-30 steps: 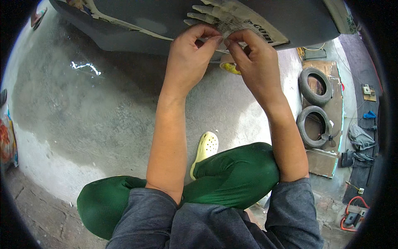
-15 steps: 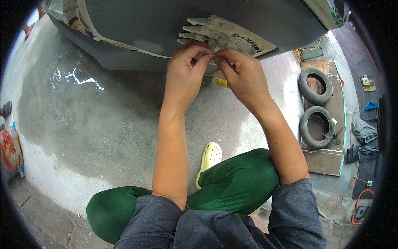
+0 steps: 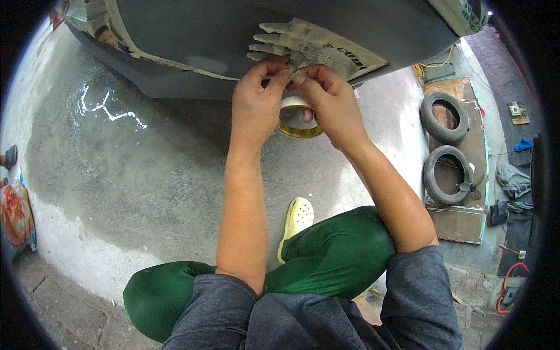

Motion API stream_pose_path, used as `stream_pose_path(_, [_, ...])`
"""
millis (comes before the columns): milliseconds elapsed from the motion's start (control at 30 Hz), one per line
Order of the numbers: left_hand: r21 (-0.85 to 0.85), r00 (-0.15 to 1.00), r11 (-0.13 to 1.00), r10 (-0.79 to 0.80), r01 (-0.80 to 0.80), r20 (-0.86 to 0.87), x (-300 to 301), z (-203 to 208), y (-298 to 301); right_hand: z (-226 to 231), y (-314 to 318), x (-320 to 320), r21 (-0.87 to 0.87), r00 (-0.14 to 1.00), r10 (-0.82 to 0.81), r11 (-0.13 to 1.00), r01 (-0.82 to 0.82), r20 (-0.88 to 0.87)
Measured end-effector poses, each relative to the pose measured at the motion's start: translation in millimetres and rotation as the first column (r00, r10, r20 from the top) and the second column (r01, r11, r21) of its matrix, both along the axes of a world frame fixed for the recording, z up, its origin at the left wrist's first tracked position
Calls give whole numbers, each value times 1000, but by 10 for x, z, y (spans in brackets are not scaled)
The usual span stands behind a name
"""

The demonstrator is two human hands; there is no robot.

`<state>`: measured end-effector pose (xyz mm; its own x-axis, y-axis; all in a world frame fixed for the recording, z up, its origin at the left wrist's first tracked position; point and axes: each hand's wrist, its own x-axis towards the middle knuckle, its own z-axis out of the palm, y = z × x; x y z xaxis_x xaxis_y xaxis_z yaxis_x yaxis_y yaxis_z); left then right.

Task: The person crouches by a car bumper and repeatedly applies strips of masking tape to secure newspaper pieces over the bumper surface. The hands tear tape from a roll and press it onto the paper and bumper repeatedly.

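Both hands pinch masking tape roll at newspaper-masked grey panel.

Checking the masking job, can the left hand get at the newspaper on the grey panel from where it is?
Probably yes: the left hand is pinching tape right at the newspaper edge, nothing between them.

Grey short sleeves, green trousers, pale yellow clog.

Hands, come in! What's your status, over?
Both hands: left hand and right hand pinching tape end. Tape roll hanging on right hand. Newspaper on grey panel just ahead.
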<state>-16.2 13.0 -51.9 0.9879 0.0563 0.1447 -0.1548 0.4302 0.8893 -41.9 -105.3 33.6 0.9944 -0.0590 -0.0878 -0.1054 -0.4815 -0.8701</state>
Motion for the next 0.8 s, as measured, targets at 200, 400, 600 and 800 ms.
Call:
stream_pose_path(200, [7,1000,1000,25,-25,-3,65,-37,22,40,-386,-53,-65,980,-141,986,151,137])
stream_pose_path(400, [-3,1000,1000,1,-1,5,57,5,65,135,-651,-217,-79,946,-202,970,229,254])
stream_pose_path(600, [-140,998,988,-67,63,-23,66,35,37,163,-853,-184,-17,887,-254,959,283,386])
stream_pose_path(800, [-331,1000,944,-8,10,7,91,-78,2,57,-567,-164,-107,916,-6,993,53,401])
